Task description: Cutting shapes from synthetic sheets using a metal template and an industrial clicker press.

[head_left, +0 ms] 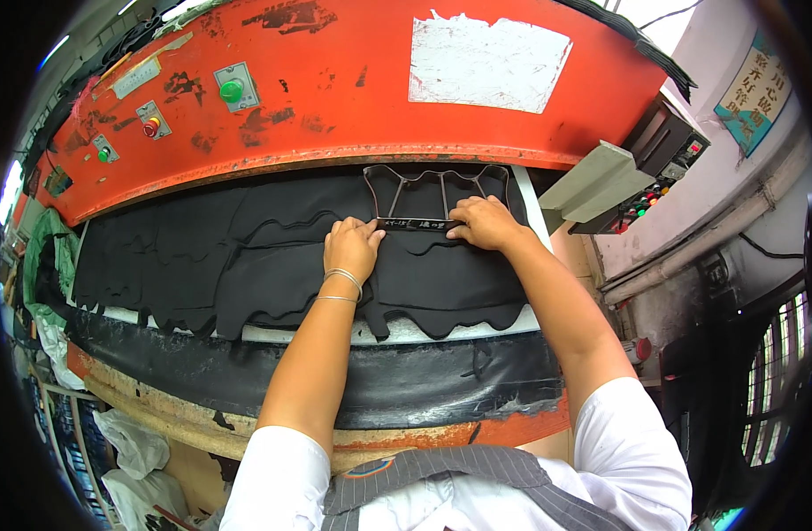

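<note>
On the cloth (278, 265), toward its far right edge, lay a frame (424, 225). The left hand (351, 246) and right hand (486, 221) had their fingers clamped on opposite ends of the frame's near side. Beyond the cloth stood a red machine (353, 111).

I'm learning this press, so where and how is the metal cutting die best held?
Probably hold the metal cutting die by both ends of its straight black bar, coming from the near side. That bar looks broader than the thin, wavy rim, which lies close to the red press beam. The left hand and right hand hold it there.
</note>
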The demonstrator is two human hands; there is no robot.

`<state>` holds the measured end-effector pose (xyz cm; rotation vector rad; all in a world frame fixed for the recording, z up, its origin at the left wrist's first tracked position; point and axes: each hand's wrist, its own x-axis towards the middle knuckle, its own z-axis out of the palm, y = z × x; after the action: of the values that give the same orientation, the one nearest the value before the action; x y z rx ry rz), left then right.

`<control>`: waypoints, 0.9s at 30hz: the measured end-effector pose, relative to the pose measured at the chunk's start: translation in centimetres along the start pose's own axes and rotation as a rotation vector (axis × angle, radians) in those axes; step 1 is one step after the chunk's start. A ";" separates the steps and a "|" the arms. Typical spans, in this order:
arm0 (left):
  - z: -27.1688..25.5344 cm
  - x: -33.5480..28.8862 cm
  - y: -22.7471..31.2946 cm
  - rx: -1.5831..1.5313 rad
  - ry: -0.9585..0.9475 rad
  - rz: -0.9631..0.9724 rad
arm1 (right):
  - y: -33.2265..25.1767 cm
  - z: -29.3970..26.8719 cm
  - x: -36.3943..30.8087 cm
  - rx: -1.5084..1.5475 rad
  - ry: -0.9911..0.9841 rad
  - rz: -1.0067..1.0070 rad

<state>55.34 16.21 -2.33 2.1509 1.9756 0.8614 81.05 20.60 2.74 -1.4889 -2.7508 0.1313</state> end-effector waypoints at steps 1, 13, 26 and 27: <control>0.2 -0.1 0.1 -0.001 -0.003 -0.002 | 0.4 0.2 -0.1 0.102 -0.013 0.053; -0.8 -0.3 -0.3 0.010 -0.044 -0.090 | 5.0 6.6 -4.9 0.383 0.587 0.241; -3.9 2.7 -6.4 -0.482 0.110 -0.027 | 2.3 1.5 -2.1 0.231 0.750 0.302; -6.3 2.8 -8.4 -0.429 0.199 0.017 | 0.8 0.0 -2.6 0.273 0.788 0.356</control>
<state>45.02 18.29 0.24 1.8978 1.6522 1.4009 83.19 18.87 2.70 -1.5054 -1.7764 -0.0668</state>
